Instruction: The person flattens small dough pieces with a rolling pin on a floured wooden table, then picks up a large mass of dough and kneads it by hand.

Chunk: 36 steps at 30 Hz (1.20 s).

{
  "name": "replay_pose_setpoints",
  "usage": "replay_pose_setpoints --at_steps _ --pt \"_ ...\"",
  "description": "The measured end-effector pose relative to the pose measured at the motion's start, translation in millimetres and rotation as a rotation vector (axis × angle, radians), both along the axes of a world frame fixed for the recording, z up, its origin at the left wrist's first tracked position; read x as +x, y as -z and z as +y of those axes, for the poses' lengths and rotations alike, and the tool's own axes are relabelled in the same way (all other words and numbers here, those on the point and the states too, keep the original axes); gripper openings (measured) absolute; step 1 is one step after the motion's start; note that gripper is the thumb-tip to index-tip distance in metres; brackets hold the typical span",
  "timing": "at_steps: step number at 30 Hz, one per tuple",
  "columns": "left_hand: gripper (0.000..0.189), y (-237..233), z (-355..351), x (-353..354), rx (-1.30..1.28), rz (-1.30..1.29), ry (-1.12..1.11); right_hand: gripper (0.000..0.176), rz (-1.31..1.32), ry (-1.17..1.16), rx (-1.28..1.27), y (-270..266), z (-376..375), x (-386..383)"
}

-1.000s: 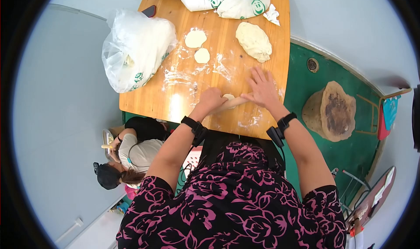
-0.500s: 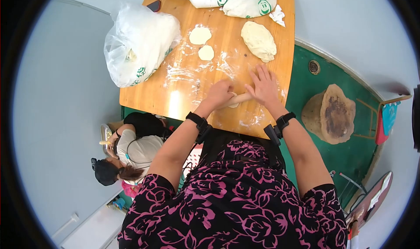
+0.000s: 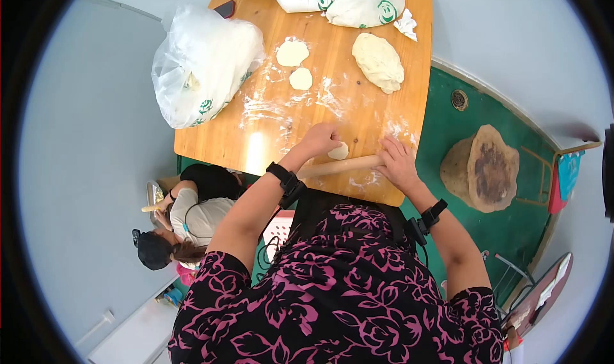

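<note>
A wooden rolling pin (image 3: 342, 166) lies slantwise near the front edge of the table. At its right end, my right hand (image 3: 398, 162) grips it. Just beyond the pin is a small round of dough (image 3: 339, 151). The curled fingers of my left hand (image 3: 321, 139) pinch at its far-left edge and partly cover it. Two flattened dough rounds, a larger one (image 3: 292, 53) and a smaller one (image 3: 300, 79), lie farther up the table. A big lump of dough (image 3: 378, 62) rests on the right side.
Flour streaks the wooden table (image 3: 256, 143). A large plastic bag (image 3: 208, 67) stands on the left, and more bags (image 3: 364, 5) sit at the far end. To the right, a wooden stump (image 3: 489, 169) stands on the green floor. Another person (image 3: 204, 217) is at lower left.
The rolling pin has come off the dough toward me, its right end gripped by my right hand, which moved nearer my body. My left hand remains by the small dough round.
</note>
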<state>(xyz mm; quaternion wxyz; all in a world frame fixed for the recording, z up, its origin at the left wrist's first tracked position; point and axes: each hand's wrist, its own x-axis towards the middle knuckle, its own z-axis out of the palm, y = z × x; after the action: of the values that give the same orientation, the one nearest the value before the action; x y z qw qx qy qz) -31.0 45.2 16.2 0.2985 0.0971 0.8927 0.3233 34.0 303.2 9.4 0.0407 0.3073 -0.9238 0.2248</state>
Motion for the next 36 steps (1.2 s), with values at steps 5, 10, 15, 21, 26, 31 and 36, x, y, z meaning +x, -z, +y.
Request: replay_pose_setpoints --at_steps 5,10,15,21,26,31,36 --pt "0.013 9.5 0.8 3.1 0.486 -0.545 -0.495 0.04 -0.003 -0.041 -0.071 -1.6 -5.2 -5.4" --pt "0.018 14.5 6.9 11.5 0.201 -0.13 -0.236 0.038 -0.1 -0.004 -0.056 -2.1 -6.5 -9.7" --pt "0.023 2.7 14.7 5.9 0.111 -0.068 -0.088 0.046 0.014 -0.011 0.125 -6.7 -21.6 -30.5" --pt "0.018 -1.8 21.9 -12.8 0.067 -0.029 -0.011 0.05 0.045 0.066 0.173 1.5 -34.4 -64.7" --pt "0.018 10.1 15.3 -5.2 0.164 -0.054 -0.085 0.046 0.023 0.018 0.159 -1.6 -17.5 -15.7" --pt "0.02 6.0 23.3 -5.2 0.072 -0.02 -0.079 0.047 0.089 0.076 0.126 0.0 -33.5 -68.7" --pt "0.019 5.7 20.0 -5.9 0.065 -0.003 -0.05 0.049 0.037 -0.022 0.105 1.7 -28.6 -70.2"
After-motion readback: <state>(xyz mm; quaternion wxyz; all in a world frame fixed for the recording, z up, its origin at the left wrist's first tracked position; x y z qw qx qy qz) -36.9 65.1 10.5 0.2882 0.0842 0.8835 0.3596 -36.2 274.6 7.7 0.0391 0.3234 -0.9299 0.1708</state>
